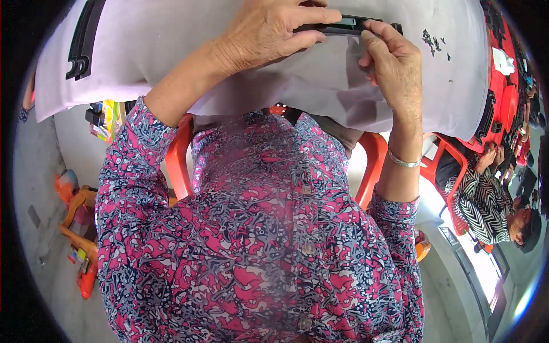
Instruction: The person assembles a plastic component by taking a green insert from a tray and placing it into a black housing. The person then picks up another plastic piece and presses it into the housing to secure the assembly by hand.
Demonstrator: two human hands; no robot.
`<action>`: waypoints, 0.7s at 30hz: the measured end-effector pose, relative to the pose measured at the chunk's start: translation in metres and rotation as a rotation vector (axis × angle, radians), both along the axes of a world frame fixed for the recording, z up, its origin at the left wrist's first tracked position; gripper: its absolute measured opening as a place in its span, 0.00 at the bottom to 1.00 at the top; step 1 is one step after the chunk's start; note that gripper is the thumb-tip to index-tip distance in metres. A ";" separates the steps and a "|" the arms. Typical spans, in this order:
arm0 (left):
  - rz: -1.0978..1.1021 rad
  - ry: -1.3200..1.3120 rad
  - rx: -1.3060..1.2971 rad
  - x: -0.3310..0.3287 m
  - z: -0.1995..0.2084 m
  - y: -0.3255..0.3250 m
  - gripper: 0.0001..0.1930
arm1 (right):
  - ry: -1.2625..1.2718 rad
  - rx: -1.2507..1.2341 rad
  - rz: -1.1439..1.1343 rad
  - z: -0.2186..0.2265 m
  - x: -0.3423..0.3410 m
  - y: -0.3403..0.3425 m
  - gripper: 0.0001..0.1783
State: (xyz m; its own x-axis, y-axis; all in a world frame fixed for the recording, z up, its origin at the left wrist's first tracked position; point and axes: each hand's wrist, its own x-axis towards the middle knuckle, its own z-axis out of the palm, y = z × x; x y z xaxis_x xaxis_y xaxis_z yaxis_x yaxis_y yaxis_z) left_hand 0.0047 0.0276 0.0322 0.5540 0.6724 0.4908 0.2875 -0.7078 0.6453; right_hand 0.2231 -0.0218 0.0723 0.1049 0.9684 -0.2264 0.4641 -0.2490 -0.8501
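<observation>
A long narrow black plastic strip (350,24) lies at the far part of the cloth-covered table, with a grey-green inset along its middle. My left hand (274,28) grips its left part, thumb at the near edge and fingers over the top. On the strip's right part, my right hand (396,60) has its thumb and index finger closed together at the edge. Whether a small piece sits between those fingertips is hidden. To the right of that hand, several tiny black pieces (433,43) are scattered on the cloth.
More black strips (83,46) lie at the table's left edge. Over the right edge, a red surface (498,86) carries black parts and a white paper (502,61). A person in a zigzag-patterned top (482,203) sits at the right, near a red plastic chair (449,171).
</observation>
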 end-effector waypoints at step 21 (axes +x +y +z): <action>0.042 0.103 0.134 0.004 -0.006 -0.011 0.14 | 0.118 -0.056 -0.007 -0.001 -0.008 -0.007 0.20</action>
State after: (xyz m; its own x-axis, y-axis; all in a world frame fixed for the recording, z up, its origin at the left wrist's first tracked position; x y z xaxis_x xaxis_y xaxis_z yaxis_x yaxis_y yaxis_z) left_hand 0.0086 0.0168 0.0265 0.5790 0.6283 0.5196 0.3780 -0.7715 0.5117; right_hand 0.2154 -0.0287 0.0711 0.0806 0.9533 -0.2910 0.3594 -0.3001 -0.8836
